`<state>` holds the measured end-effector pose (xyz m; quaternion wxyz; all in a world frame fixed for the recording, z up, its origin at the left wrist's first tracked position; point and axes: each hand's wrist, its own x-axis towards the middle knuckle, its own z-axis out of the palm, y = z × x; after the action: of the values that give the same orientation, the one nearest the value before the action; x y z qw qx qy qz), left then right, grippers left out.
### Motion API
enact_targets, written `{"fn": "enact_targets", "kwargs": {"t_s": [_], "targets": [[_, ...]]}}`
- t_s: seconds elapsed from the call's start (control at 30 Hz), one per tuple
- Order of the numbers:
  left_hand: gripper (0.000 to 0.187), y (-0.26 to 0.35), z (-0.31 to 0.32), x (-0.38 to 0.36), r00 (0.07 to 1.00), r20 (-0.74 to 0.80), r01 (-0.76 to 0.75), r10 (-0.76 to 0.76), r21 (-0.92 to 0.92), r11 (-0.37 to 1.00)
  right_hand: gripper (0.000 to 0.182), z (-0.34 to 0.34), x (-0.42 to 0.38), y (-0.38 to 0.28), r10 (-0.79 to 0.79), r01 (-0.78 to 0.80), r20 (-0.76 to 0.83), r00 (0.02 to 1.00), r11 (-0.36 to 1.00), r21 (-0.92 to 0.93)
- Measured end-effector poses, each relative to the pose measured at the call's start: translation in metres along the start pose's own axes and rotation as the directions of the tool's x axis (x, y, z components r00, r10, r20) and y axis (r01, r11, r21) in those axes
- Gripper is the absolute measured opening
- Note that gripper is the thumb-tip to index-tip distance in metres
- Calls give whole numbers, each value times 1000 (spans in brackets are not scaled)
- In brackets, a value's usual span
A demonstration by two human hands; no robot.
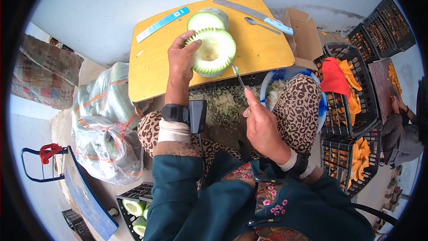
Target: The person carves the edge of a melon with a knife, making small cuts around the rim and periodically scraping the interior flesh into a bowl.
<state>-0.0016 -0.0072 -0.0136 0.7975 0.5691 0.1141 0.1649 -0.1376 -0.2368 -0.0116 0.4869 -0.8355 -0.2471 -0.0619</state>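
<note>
My left hand (pixel 182 58) grips the left side of a hollowed green melon piece (pixel 221 47) with a notched, zigzag rim, its pale inside facing up. My right hand (pixel 261 122) is closed on a thin carving knife (pixel 238 76), whose tip meets the melon's lower right edge beside a small green scrap. Behind this piece, another cut melon (pixel 206 21) rests on the yellow table (pixel 267 49). The handle of the carving knife is hidden in my right fingers.
On the table lie a blue-and-white packet (pixel 162 24), a large knife (pixel 254 12) and a spoon (pixel 262 25). Bagged melons (pixel 107 138) stand left. At right are a cardboard box (pixel 303 35), crates (pixel 352 129) of orange pieces and another person (pixel 403 129). Peelings (pixel 227 105) lie below the table.
</note>
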Motion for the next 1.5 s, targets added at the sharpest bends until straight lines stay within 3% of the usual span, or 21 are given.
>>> {"fn": "enact_targets", "kwargs": {"t_s": [0.43, 0.53, 0.63, 0.73, 1.03, 1.23, 1.33, 1.5], "targets": [[29, -1, -3, 3, 1000, -28, 5, -5, 10, 1000, 59, 9, 14, 6, -55, 54, -32, 998, 998, -36], [29, 0, 0, 2, 999, 39, -27, 25, 38, 999, 58, 11, 26, 5, -72, 71, -36, 997, 997, -26], [30, 0, 0, 3, 1000, -4, 24, -24, 18, 1000, 58, 13, 34, 2, -55, 53, -41, 998, 998, -42], [31, -1, 0, 3, 998, 52, -36, 35, 17, 999, 57, 15, 43, 9, -110, 104, -51, 993, 988, -111], [28, 3, 1, 3, 999, 17, 27, -27, 34, 999, 50, 12, 57, 11, -41, 50, -97, 994, 994, 95], [29, 1, 1, 4, 1000, 12, 24, -24, 26, 999, 50, 1, 45, 4, 69, -65, -24, 997, 987, 148], [29, 0, 1, 4, 1000, 1, 4, -4, -6, 1000, 50, 1, 38, 9, 7, 0, -48, 999, 988, 151], [29, 3, 2, 2, 999, 2, 32, -32, 27, 999, 50, -5, 28, 4, 40, -40, 4, 999, 989, 143]]}}
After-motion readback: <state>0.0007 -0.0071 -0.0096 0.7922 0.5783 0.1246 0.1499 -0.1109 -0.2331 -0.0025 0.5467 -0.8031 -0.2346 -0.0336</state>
